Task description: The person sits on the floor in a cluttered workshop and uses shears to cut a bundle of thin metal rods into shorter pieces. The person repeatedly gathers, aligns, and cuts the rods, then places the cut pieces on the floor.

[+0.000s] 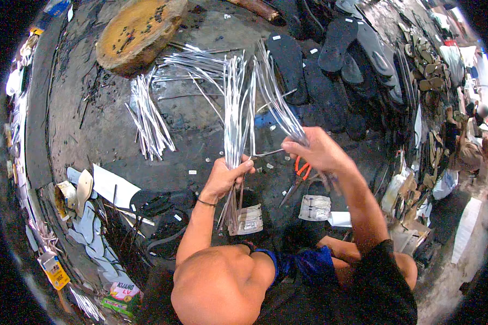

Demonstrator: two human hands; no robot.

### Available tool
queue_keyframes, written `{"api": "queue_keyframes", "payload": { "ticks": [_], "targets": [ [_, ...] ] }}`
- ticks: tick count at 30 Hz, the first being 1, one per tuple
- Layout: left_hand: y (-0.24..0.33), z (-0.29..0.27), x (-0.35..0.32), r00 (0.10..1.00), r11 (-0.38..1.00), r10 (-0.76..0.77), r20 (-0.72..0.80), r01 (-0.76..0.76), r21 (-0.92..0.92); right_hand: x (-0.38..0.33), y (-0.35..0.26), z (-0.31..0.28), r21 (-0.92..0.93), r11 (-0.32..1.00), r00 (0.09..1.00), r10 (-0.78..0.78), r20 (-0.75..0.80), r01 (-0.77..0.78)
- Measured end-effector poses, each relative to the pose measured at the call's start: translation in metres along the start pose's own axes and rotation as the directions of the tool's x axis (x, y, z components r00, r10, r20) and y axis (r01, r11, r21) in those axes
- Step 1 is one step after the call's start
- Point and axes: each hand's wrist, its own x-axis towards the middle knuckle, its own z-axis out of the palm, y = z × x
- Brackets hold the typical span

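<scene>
My left hand (229,176) is closed around a thick bundle of thin, shiny silver strips (235,108), whose long ends point away from me. Their shorter, darker ends hang below the fist. To the right, my right hand (321,153) grips a second, smaller bundle of strips (276,100) that fans out up and to the left. One bent strip runs across the gap between the two hands. More loose strips (149,119) lie on the ground to the left, and others (192,59) are scattered beyond the left hand's bundle.
Orange-handled scissors (303,170) lie below my right hand. Two pale packs (249,219) sit near me. A round wooden block (138,35) stands far left. Dark soles (287,67) are spread and stacked at far right. A white sheet (114,187) and grey cut pieces (95,233) lie left.
</scene>
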Motion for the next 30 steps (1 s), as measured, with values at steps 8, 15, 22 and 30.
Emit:
{"api": "queue_keyframes", "payload": {
  "ticks": [8,15,22,30],
  "targets": [
    [0.010,0.002,-0.002,0.992,0.997,0.043,0.118,-0.050,0.053,-0.007,-0.074,-0.055,-0.371,0.910,0.979,-0.134,0.153,0.183],
    [0.005,0.022,-0.006,0.999,1.000,0.011,-0.046,-0.011,0.004,0.009,-0.046,-0.013,0.033,0.998,0.943,-0.036,-0.330,0.050],
    [-0.004,0.034,0.003,0.991,0.996,-0.018,-0.135,0.006,-0.087,0.048,0.025,0.074,0.472,0.880,0.930,0.134,-0.342,0.047],
    [0.005,0.039,0.014,0.999,0.985,-0.013,-0.052,0.004,-0.175,0.032,0.011,0.065,0.548,0.832,0.965,0.064,-0.254,0.089]
  ]
}}
